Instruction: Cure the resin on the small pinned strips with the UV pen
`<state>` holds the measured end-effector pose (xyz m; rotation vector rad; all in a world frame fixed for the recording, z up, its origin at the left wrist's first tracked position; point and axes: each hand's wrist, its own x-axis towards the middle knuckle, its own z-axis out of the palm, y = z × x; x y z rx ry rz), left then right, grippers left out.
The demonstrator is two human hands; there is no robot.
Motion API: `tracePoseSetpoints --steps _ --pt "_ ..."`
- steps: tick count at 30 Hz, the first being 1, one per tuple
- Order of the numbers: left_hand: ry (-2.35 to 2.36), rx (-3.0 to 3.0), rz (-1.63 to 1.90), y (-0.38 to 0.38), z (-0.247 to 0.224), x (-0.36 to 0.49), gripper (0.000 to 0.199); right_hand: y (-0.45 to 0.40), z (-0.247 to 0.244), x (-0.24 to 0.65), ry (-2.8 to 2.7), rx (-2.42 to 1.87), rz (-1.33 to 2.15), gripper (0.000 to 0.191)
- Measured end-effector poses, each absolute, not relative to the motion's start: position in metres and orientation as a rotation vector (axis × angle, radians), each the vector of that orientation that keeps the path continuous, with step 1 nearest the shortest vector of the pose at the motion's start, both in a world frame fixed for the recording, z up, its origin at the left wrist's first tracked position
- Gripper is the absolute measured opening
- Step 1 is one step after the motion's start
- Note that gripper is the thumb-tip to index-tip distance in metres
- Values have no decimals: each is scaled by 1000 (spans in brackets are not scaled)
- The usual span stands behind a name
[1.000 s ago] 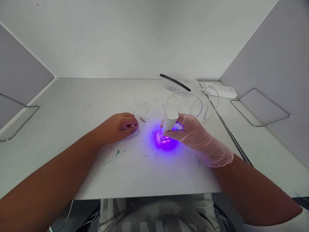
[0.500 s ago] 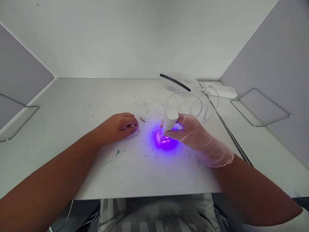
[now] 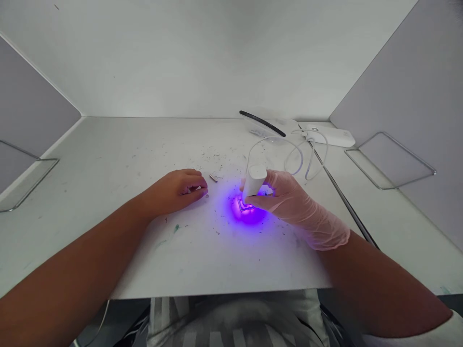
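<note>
In the head view, my right hand (image 3: 287,197) wears a thin clear glove and is wrapped round a white corded UV lamp (image 3: 254,180). The lamp points down and throws a violet glow onto the table. Under its lower end lies a small clear square-edged piece (image 3: 243,206), largely hidden by lamp and glare. My bare left hand (image 3: 183,189) rests on the table to the left of the glow, its fingers curled in and the thumb close to them, with nothing visible in it. A short metal cylinder (image 3: 213,178) lies just beyond its fingertips.
A white cable (image 3: 269,139) loops from the lamp towards a white power strip (image 3: 331,136) at the back right. Near it stands a clear visor with a black band (image 3: 262,123). A dark rod (image 3: 343,197) runs along the right; wire frames (image 3: 390,160) stand by both side walls. Dark specks dot the white table (image 3: 119,144).
</note>
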<state>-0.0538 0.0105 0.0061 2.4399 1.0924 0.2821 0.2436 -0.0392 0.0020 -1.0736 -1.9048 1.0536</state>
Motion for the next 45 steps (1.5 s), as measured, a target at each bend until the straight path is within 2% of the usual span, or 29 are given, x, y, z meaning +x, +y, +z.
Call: tracePoseSetpoints --steps 45 --pt "1073 2454 279 11 7 -53 35 -40 0 244 -1899 -1087 1047 7"
